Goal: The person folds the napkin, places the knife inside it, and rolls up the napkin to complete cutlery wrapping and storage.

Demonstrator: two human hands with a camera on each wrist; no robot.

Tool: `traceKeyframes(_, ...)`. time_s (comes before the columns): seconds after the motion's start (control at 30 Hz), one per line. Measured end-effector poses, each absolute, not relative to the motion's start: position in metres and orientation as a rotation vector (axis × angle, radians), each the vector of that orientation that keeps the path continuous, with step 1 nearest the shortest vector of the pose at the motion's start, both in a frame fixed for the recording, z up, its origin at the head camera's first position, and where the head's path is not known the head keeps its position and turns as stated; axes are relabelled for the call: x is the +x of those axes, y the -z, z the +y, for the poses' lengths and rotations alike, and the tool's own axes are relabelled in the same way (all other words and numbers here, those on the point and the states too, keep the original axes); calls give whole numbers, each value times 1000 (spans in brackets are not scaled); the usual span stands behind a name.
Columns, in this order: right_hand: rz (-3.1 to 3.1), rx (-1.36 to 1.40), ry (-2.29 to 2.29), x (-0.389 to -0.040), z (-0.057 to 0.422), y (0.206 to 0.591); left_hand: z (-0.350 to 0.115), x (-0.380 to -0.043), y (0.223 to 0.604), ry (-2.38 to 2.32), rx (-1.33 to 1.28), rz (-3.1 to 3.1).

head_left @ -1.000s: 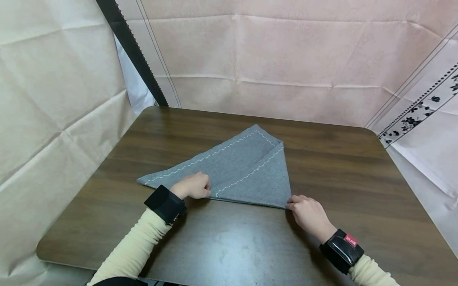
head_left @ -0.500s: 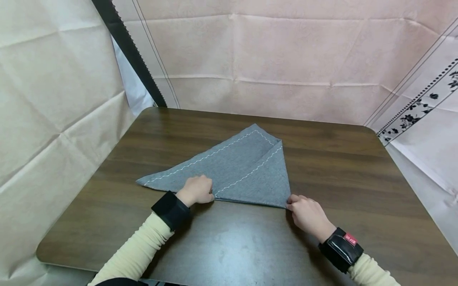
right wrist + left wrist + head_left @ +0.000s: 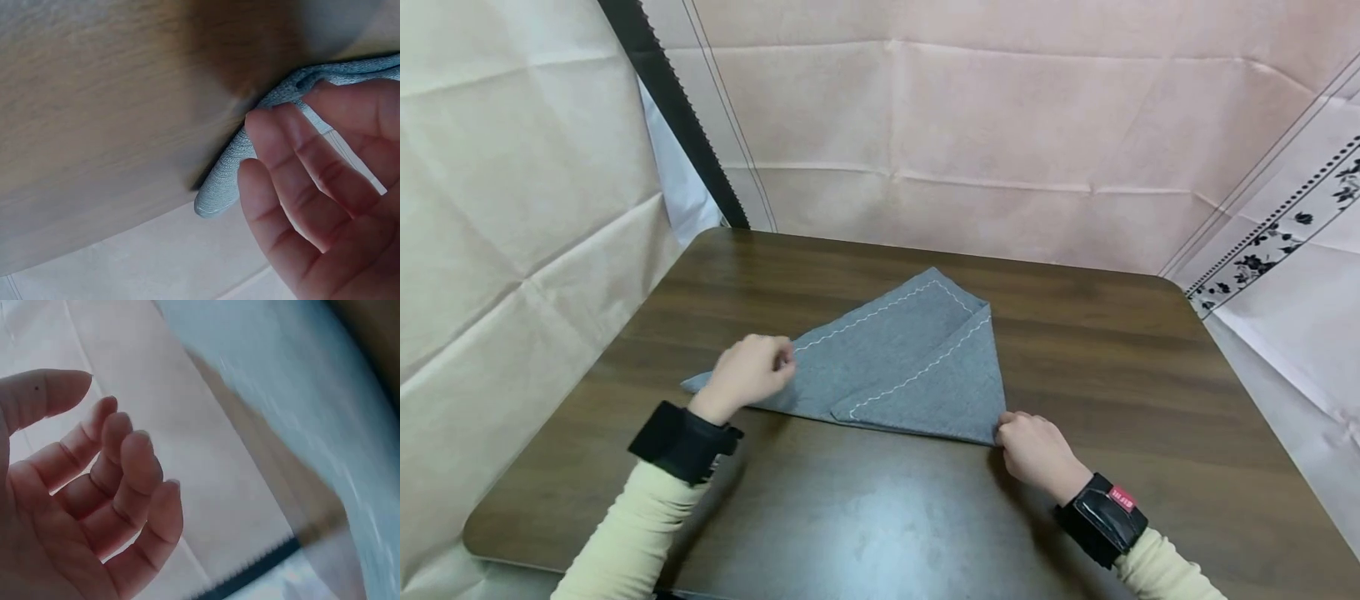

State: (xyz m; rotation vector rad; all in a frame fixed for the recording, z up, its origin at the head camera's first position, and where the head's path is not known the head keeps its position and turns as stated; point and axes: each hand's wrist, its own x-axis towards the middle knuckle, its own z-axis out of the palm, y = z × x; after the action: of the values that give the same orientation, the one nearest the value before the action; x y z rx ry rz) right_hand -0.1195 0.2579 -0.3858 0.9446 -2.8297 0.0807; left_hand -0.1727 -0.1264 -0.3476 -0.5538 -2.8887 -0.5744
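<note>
A folded blue-grey cloth point(image 3: 880, 358) with wavy white stitching lies on the wooden table, its point toward the back and a long tip at the left. My left hand point(image 3: 752, 371) is over the cloth's left part, hiding some of its edge. In the left wrist view that left hand point(image 3: 106, 481) has loosely curled fingers and nothing between them. At the near right corner of the cloth, my right hand point(image 3: 1037, 450) pinches the edge. The right wrist view shows the right hand point(image 3: 325, 181) with thumb and fingertips together at the folded cloth edge point(image 3: 225, 175).
The brown table point(image 3: 865, 517) has rounded corners. Creased pale sheets point(image 3: 1000, 125) hang behind and beside it, with a black strip point(image 3: 677, 108) at the left and a floral band point(image 3: 1270, 242) at the right.
My left hand has lifted from the cloth's near edge and moved left, over its left part. My right hand stays at the right corner. The cloth lies nearly as before.
</note>
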Motion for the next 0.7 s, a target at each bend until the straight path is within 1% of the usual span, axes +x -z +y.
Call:
traceKeyframes(0.13,-2831,953,-102,-120,257,385,-168,-171,344,571,-379,-2969)
traceKeyframes(0.3,-2838,958,-123,-119,256,385,-206,-166,353,486,-189,-3218)
traceKeyframes(0.43,-2821,968,-112,-119,256,385,-219,-166,364,389,-101,-3364)
traceKeyframes(0.57,-2810,965,-111,-119,256,385,-224,-169,371,388,-52,-3417)
traceKeyframes(0.7,-2816,958,-118,-120,257,386,-223,-173,375,465,-107,-3373)
